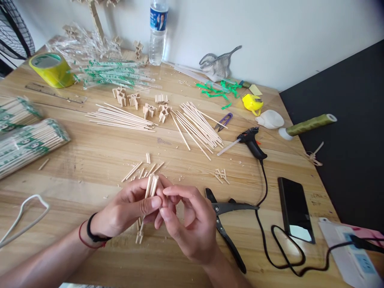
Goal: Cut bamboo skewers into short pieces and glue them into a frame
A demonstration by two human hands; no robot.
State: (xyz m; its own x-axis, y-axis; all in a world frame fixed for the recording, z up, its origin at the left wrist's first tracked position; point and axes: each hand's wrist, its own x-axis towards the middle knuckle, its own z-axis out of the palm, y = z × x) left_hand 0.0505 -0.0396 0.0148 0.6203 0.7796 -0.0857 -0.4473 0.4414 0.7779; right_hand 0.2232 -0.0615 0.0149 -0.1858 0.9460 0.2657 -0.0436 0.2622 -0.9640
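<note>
Several short wooden sticks (152, 186) stand up between the thumb and fingers of my left hand (129, 208), which is closed on them. More stick ends show below that hand. My right hand (192, 220) is beside it, its thumb and index finger bent toward the left fingertips; whether they pinch anything small there is hidden. Loose cut stick pieces (131, 172) lie on the table just beyond my left hand. A small joined stick piece (222, 176) lies farther right. Black-handled cutters (229, 207) rest right of my right hand.
Long sticks (198, 124), small stick assemblies (149, 111) and a glue gun (252, 142) lie farther back. A phone (295, 208), black cable and power strip (360, 256) are at right, wrapped stick bundles (33, 140) at left. A bottle (157, 36) stands behind.
</note>
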